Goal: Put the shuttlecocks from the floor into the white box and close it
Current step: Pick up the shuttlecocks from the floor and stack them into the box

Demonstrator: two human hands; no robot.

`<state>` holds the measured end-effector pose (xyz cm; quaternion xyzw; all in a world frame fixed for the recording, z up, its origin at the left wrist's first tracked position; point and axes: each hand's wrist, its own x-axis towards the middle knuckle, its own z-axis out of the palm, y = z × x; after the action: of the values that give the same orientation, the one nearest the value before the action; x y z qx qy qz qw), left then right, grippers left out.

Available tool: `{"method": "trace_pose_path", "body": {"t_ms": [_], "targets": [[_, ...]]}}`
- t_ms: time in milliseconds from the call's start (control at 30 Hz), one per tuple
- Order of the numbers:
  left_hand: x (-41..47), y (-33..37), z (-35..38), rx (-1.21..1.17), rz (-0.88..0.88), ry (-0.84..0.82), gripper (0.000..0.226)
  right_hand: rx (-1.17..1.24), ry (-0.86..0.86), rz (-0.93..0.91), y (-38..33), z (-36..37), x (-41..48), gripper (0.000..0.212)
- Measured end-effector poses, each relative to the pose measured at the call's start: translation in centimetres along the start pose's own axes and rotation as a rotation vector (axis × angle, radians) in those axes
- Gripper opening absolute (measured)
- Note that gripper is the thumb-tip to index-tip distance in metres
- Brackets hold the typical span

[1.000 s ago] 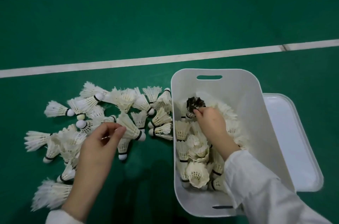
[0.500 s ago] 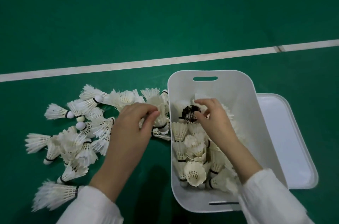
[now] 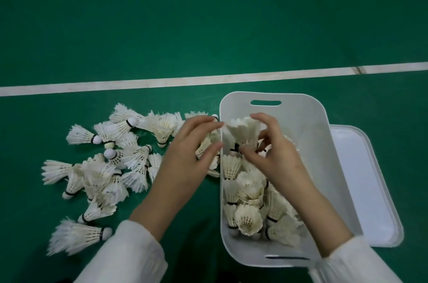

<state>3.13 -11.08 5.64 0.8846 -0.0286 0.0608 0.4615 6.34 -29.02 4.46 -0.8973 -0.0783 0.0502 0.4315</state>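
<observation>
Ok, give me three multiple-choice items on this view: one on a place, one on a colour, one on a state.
1. Where is the lid of the white box?
A) closed on the white box
B) on the floor, at the white box's right side
C) inside the white box

2. What colour is the floor?
A) blue
B) green
C) brown

3. What is the right hand doing?
A) holding a shuttlecock over the white box
B) lying flat on the floor
C) lifting the lid

Answers:
1 B: the lid lies flat beside the white box's right wall.
2 B: the floor is a green court crossed by white lines.
3 A: the right hand's thumb and fingers curl round the shuttlecock above the open white box.
</observation>
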Motion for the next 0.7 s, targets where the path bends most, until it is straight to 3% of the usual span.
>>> {"method": "trace_pose_path", "body": {"t_ms": [133,267,400,700], "targets": [[-0.8,-4.2,-2.6,0.044,-0.226,0.09,0.018,0.063,0.15,0.188,3.6,0.8,2.4,0.034],[-2.7,-8.4,-4.2,0.123,-0.338,0.062,0.013,-0.157,0.133,0.203,7.1,2.5,3.6,0.023],[-4.0,-10.6,-4.7,0.224,-0.339,-0.007,0.01,-0.401,0.001,0.232,8.6,4.1,3.9,0.024],[-5.3,-14.3,-3.3,0.292,-0.385,-0.119,0.012,-0.486,-0.168,0.306,7.8,5.2,4.1,0.031]]}}
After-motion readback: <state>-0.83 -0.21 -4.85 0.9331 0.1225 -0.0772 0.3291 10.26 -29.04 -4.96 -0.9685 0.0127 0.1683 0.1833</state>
